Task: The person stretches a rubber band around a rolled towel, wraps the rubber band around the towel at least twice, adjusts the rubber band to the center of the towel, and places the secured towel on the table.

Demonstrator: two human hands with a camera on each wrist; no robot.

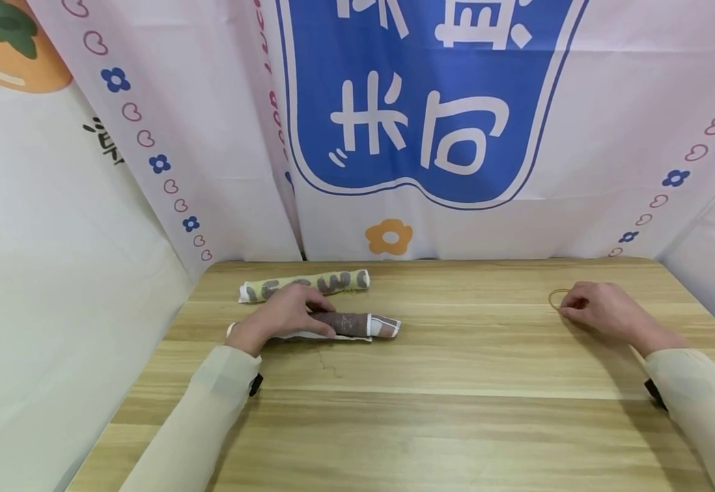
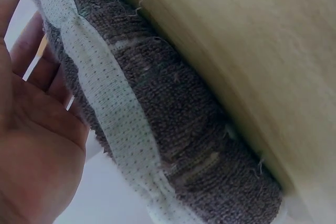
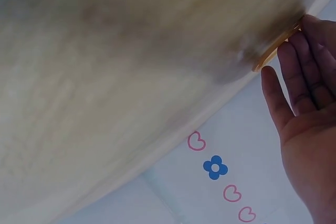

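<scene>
A brown towel [image 1: 352, 324] with white edging lies rolled up on the table, its right end showing a paler patterned part. My left hand [image 1: 289, 311] grips this roll from above, thumb on the near side and fingers over the far side. The left wrist view shows the rolled towel [image 2: 168, 93] close up, its terry pile and white strip next to the palm. Far to the right, my right hand [image 1: 603, 314] pinches a thin tan rubber band [image 1: 552, 299] at the tabletop. In the right wrist view the rubber band [image 3: 269, 53] sticks out from the fingertips.
Behind the brown roll lies a second rolled towel [image 1: 339, 281], yellow-green with grey shapes. Both rest on a wood-grain table [image 1: 431, 437]. A printed white cloth [image 1: 345, 225] with a blue panel hangs along the back edge, and white cloth covers the left side.
</scene>
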